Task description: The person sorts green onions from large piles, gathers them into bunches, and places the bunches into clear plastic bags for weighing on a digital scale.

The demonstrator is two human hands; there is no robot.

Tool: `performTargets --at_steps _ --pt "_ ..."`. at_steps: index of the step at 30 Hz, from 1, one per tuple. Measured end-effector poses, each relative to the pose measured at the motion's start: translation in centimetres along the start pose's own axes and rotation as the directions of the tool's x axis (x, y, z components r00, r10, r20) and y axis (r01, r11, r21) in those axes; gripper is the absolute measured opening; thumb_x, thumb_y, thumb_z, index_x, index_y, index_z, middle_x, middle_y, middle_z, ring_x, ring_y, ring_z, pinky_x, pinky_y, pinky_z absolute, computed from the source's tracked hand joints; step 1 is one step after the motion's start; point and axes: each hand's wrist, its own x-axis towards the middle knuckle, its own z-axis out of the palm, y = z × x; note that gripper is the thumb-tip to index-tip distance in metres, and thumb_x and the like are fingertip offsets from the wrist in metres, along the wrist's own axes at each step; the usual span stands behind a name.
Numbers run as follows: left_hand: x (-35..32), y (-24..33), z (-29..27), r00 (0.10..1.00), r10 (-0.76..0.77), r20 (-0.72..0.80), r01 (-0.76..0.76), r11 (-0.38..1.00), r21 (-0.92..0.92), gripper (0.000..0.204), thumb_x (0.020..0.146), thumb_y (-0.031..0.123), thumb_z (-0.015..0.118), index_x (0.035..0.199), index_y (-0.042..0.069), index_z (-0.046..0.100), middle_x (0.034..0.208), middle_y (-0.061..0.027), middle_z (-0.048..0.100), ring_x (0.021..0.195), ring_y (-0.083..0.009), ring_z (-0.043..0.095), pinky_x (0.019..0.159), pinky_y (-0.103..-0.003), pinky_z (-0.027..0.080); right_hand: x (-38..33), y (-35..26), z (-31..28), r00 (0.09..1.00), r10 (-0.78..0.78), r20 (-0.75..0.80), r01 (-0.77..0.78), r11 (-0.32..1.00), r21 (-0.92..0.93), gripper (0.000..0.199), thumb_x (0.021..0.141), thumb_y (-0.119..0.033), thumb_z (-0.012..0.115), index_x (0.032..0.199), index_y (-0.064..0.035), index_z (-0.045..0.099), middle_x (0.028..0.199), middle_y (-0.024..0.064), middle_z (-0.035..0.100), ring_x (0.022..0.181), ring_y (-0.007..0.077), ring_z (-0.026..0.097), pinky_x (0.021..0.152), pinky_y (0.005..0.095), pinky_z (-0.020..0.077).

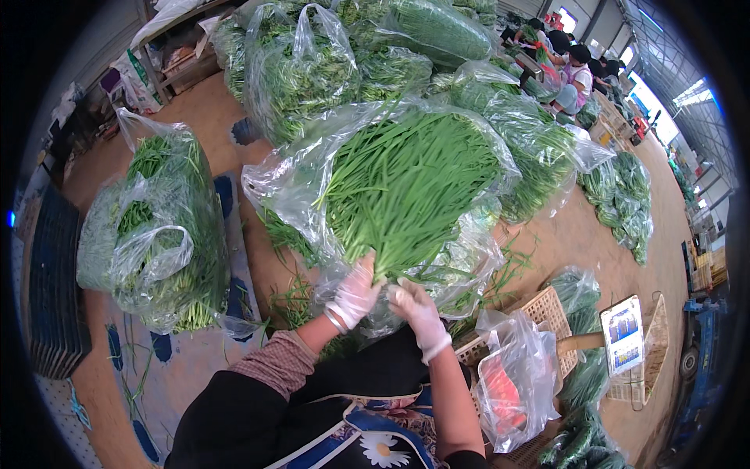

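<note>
A large fan of long, flat green chives (pixel 418 184) spreads across the middle over an open clear plastic bag (pixel 293 168). My left hand (pixel 355 295), in a thin clear glove, is closed around the gathered stem ends of a bunch, with the leaves pointing away from me. Just right of those stems, my right hand (pixel 419 313), gloved too, has its fingers curled in. Whatever its fingertips pinch, if anything, is hidden. Loose chive leaves (pixel 293 305) lie under and beside the bag.
Bagged greens (pixel 164 227) stand on the left; more full bags (pixel 301 74) are piled behind. At right are a tan plastic crate (pixel 547 309), a clear bag with something red (pixel 516 383) and a scale display (pixel 623 334). Several people (pixel 576 78) sit at the far right.
</note>
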Motion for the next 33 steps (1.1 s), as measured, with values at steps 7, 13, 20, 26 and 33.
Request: performTargets --at_steps 7,13,20,26,33 --pt "5.3 0.6 -9.9 0.936 -0.298 0.187 0.336 0.914 -0.226 0.022 0.087 0.018 0.06 0.102 0.002 0.064 0.089 -0.006 0.062 0.082 -0.0166 0.06 0.079 -0.03 0.048 3.8 1.4 2.1 0.991 0.103 -0.08 -0.062 0.913 0.404 0.045 0.087 -0.026 0.064 0.119 -0.0026 0.042 0.117 0.0118 0.054 0.109 0.029 0.055 0.088 0.0467 0.0489" --pt "11.4 -8.8 -9.9 0.96 -0.256 -0.116 0.278 0.925 0.26 0.035 0.082 0.024 0.061 0.109 0.003 0.054 0.104 -0.022 0.057 0.099 -0.0389 0.055 0.084 -0.045 0.044 4.4 2.4 2.9 0.968 0.183 -0.171 -0.09 0.891 0.446 0.051 0.087 -0.025 0.065 0.124 -0.0013 0.037 0.124 0.0149 0.049 0.112 0.0336 0.053 0.087 0.0487 0.0488" --pt "8.3 -1.4 -12.4 0.941 0.179 -0.287 -0.111 0.965 0.239 0.018 0.089 0.019 0.053 0.098 0.005 0.06 0.08 -0.0162 0.06 0.074 -0.0328 0.058 0.066 -0.041 0.046 4.5 3.1 1.5 0.993 0.115 -0.008 -0.103 0.912 0.397 0.067 0.089 -0.037 0.059 0.138 -0.0035 0.027 0.131 0.0144 0.045 0.114 0.0316 0.051 0.092 0.0447 0.0452" --pt "1.8 3.0 -7.1 0.978 0.059 0.201 -0.085 0.989 0.124 0.029 0.09 0.02 0.054 0.111 0.001 0.059 0.079 -0.0136 0.06 0.074 -0.031 0.059 0.069 -0.037 0.048 3.7 2.8 2.4 0.995 -0.014 0.099 -0.034 0.882 0.471 0.058 0.091 -0.046 0.051 0.135 -0.0102 0.035 0.129 0.0076 0.049 0.117 0.0244 0.048 0.091 0.0392 0.0458" --pt "-1.9 -0.2 -4.3 0.975 0.122 -0.186 -0.186 0.905 -0.382 0.018 0.084 0.008 0.06 0.101 0.002 0.06 0.088 -0.013 0.06 0.079 -0.0271 0.059 0.074 -0.034 0.048 4.3 4.4 1.0 0.99 0.105 -0.096 -0.038 0.846 0.532 0.023 0.09 -0.02 0.06 0.106 -0.0098 0.048 0.107 0.0063 0.058 0.097 0.0224 0.06 0.08 0.0405 0.0517"
